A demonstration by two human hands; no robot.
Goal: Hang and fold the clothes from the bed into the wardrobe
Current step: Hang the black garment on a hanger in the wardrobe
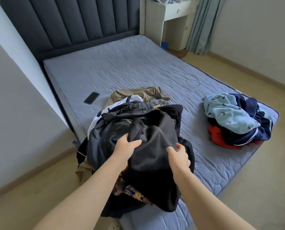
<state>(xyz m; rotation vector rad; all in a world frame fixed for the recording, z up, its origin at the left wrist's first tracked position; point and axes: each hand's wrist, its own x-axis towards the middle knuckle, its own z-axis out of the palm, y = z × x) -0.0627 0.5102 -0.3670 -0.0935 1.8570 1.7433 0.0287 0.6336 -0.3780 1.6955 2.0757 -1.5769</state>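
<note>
I'm watching my left hand (126, 145) gripping a raised fold of the black garment (151, 163), fingers curled into the cloth from its left side. My right hand (178, 155) is pressing in on the same garment from the right, thumb and fingers bent toward each other and pinching the fabric. The two hands are sitting apart, with a hump of black cloth between them. The garment is lying on top of the near pile (115, 133), right under both hands, and is draping toward me over a patterned piece (135, 193). That pile is resting at the near left corner of the bed (121, 67), partly spilling over the edge. Behind it, a khaki piece (141, 93) and something white (131, 99) are poking out. A phone (91, 98) is lying face up on the mattress, left of the pile and apart from it. Well to the right, a second pile (234, 120) is sitting near the bed's far edge, with a light blue item on top of navy and red ones. A thin cord (192, 84) is looping on the mattress beyond it. Past the dark headboard (68, 22), a white desk (168, 12) and a curtain (203, 25) are standing in the corner.
</note>
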